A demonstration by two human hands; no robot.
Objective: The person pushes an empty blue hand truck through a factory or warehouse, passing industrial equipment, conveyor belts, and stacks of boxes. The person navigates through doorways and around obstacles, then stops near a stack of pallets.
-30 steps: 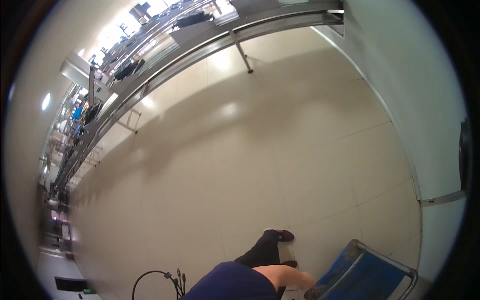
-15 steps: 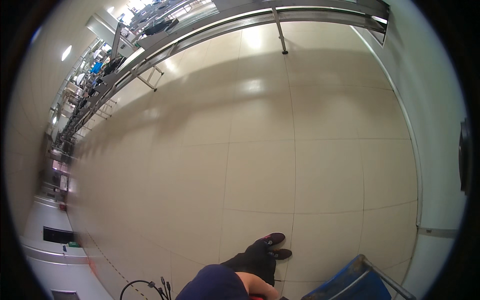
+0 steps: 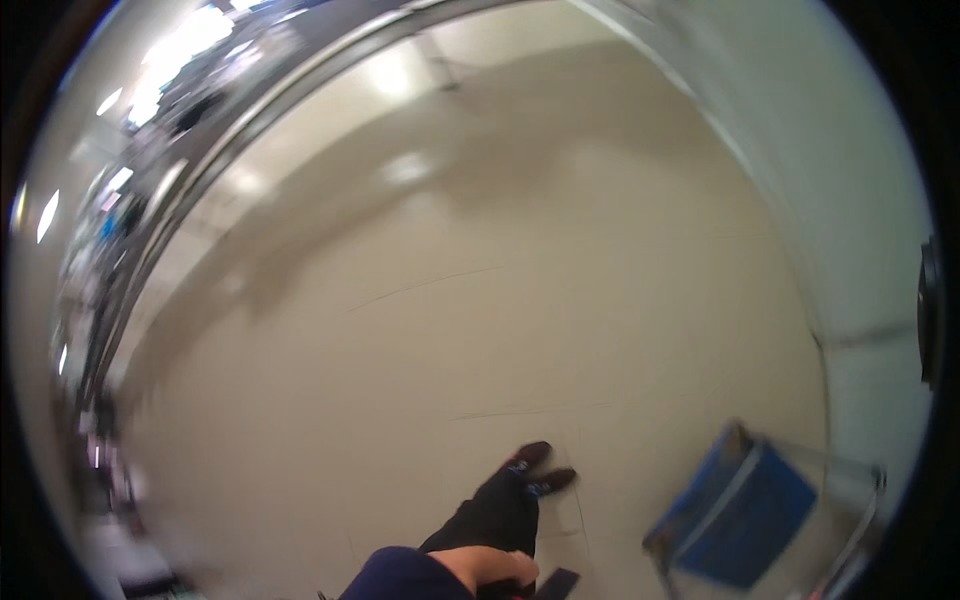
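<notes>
The picture is blurred by motion. At the bottom edge, my right hand (image 3: 500,568) comes out of a dark blue sleeve (image 3: 400,578) and hangs in front of my dark trouser leg (image 3: 495,515). Whether its fingers hold anything cannot be made out. A small dark object (image 3: 558,582) shows just right of the hand, apart from it or touching, I cannot tell which. My dark shoes (image 3: 540,468) stand on the beige tiled floor (image 3: 480,300). My left hand is out of view.
A blue crate with a metal frame (image 3: 745,510) stands on the floor at the lower right, near a pale wall (image 3: 840,200). Long metal benches or rails (image 3: 230,140) run along the far left side.
The view has swung and become blurred. The blue crate now sits further right and higher in the picture, and my feet have shifted slightly.
</notes>
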